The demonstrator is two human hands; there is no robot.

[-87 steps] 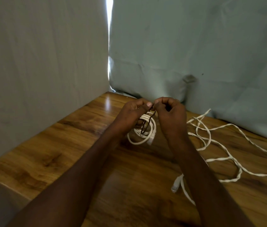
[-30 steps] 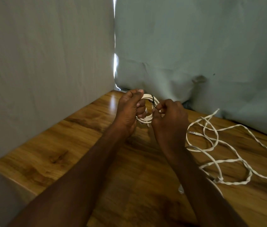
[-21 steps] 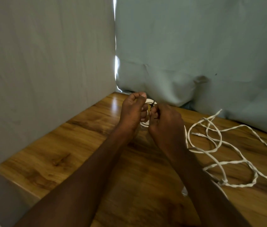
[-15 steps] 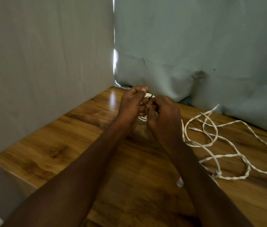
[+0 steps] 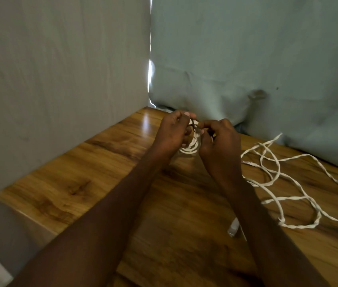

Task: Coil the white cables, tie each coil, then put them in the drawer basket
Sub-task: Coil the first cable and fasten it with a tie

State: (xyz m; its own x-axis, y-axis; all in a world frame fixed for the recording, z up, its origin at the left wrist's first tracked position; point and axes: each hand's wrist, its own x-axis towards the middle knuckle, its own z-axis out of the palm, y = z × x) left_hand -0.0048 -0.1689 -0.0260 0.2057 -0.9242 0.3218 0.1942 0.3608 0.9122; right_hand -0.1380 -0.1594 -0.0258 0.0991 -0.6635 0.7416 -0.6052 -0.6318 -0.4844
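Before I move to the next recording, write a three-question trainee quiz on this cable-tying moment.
1. True or false: the coiled white cable lies alone on the wooden table, untouched.
2. What do the left hand and right hand work at on top of the coil? A) a dark tie B) a plug C) scissors
3. On which side of the hands does the loose white cable lie?

Key: 1 false, both hands hold it; 2 A; 3 the person's right.
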